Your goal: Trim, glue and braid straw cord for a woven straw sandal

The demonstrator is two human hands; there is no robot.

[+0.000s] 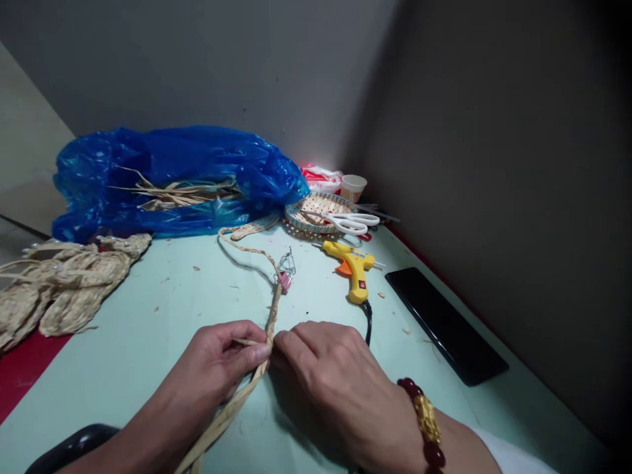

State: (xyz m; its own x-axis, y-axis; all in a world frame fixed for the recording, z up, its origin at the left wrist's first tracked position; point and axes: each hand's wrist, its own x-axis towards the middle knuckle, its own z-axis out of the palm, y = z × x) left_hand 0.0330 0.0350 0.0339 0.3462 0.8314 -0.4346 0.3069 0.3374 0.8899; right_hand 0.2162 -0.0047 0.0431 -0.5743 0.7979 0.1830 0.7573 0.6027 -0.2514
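A thin braid of pale straw (274,308) runs from the back of the table toward me, its loose flat strands (222,421) trailing down under my left forearm. My left hand (224,352) pinches it between thumb and fingers, with a short strand end poking out over the fingers. From the other side my right hand (326,368) is closed at the same spot on the braid; its fingertips are mostly hidden behind the knuckles. Farther up, a pink binder clip (285,282) grips the braid. A beaded bracelet circles my right wrist.
A blue plastic bag (197,151) of straw lies at the back. Woven straw slippers (83,283) are at left. Beyond my right hand are a yellow glue gun (353,266), white-handled scissors (350,222) on a woven basket (296,214), a paper cup (353,187) and a black phone (444,322).
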